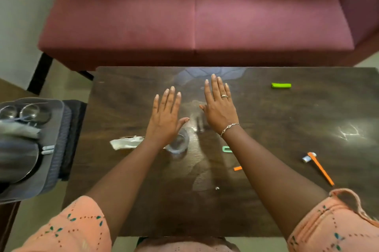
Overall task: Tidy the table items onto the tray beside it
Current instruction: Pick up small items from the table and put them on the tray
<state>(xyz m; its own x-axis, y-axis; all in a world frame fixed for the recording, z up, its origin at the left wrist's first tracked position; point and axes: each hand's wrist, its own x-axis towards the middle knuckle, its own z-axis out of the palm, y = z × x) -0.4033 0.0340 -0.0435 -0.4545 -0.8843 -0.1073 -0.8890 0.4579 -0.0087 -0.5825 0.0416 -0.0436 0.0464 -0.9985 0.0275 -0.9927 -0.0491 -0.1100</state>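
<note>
Dark table (266, 120): left hand (166, 120) and right hand (220, 108) flat, fingers spread, holding nothing; glass (180, 145) under left wrist.

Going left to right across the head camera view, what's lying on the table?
White wrapper → clear glass → small green clip → short orange piece → lime green bar → orange pen.

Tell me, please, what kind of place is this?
Probably a home living room: a maroon fabric two-seat sofa stands behind a dark wooden coffee table, with a grey tray of dishes beside it.
</note>
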